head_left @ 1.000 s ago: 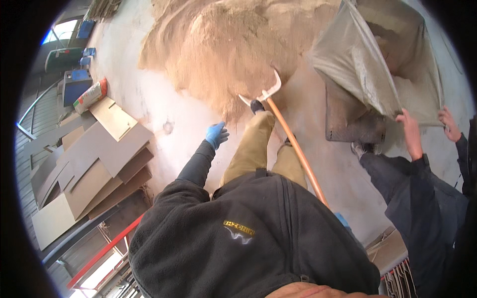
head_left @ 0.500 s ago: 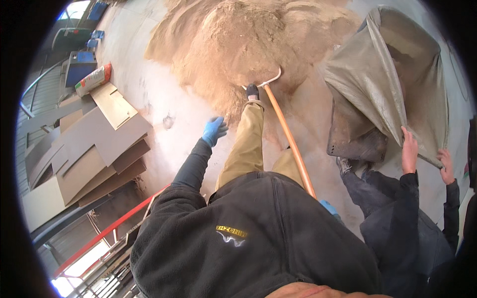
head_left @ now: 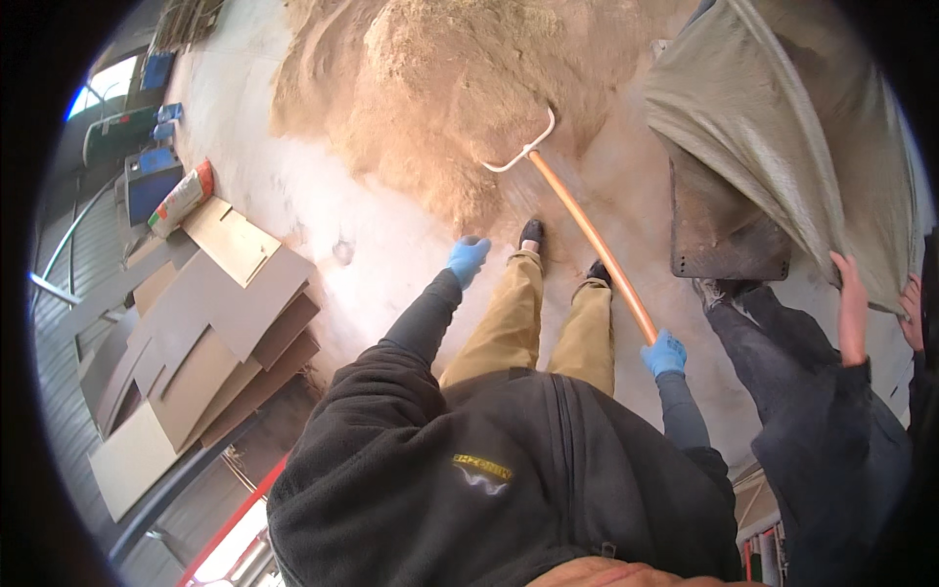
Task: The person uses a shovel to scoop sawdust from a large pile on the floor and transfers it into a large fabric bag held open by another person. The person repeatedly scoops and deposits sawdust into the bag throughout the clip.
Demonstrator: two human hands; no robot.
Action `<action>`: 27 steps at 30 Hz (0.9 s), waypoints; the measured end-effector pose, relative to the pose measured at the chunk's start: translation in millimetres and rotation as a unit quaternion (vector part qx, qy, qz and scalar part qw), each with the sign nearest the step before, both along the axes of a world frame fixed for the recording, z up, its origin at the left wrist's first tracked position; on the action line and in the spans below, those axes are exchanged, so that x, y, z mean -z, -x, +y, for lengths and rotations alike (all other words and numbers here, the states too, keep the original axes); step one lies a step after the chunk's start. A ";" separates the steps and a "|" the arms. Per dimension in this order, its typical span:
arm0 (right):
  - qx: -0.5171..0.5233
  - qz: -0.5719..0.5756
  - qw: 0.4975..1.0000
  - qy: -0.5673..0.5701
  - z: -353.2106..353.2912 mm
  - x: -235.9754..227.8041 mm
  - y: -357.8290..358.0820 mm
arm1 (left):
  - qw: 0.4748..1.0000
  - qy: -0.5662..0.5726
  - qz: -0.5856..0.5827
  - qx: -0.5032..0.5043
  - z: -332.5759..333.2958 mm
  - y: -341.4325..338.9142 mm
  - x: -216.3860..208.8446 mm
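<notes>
Above a pale, dusty floor (head_left: 377, 220), the right grip (head_left: 665, 354) holds a slender wooden handle (head_left: 590, 231), left grip (head_left: 469, 260) unclear.

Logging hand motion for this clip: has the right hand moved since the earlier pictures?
Yes: the right hand, gripping the wooden handle, now shows farther forward, closer to the tan powdery heap than before.

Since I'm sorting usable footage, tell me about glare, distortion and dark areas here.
In the head view, black surrounds the rounded image; the upper-left window is blown out white; the floor looks washed out left of centre; the orange handle appears bowed, probably lens distortion; the right hand on it remains distinguishable.
</notes>
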State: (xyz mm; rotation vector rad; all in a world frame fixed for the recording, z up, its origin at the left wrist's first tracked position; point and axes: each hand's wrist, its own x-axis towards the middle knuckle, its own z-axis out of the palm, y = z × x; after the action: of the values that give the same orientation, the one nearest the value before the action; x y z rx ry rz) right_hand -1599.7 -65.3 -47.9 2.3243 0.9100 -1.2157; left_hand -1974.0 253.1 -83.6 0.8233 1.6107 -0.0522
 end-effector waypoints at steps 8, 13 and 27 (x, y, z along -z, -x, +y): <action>-0.027 -0.009 1.000 -0.008 106.7 110.6 37.5 | 0.999 -0.025 -0.028 0.010 86.2 -41.9 153.1; -0.008 0.012 1.000 -0.028 169.8 198.8 60.3 | 0.988 0.078 -0.079 -0.105 119.6 -68.2 275.7; 0.036 0.050 0.998 -0.013 130.7 357.2 56.0 | 0.844 0.168 -0.264 -0.436 134.5 -153.4 540.3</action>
State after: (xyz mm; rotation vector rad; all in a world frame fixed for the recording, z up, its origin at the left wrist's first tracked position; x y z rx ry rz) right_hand -1655.6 65.4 -405.1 2.3535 0.8855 -1.3677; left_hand -1820.6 387.5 -623.9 -0.2186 1.2539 0.4908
